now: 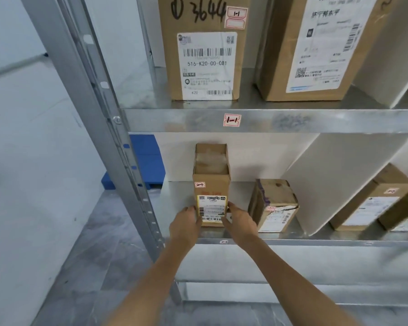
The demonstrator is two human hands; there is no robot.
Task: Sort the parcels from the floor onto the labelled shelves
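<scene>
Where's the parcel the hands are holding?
Head view: the parcel stands on the lower shelf, left end, between left hand and right hand, a battered box to its right.

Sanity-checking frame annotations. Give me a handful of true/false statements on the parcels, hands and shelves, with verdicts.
1. Both the left hand and the right hand hold the narrow box by its sides. True.
2. The narrow box lies flat on its side. False: it stands upright on the lower shelf.
3. The front edge of the upper shelf carries a sticker reading 1-1. True.
4. The narrow box touches the battered box to its right. False: bare shelf shows between them.
5. The box marked 3644 sits on the lower shelf. False: it is on the upper shelf.
</scene>
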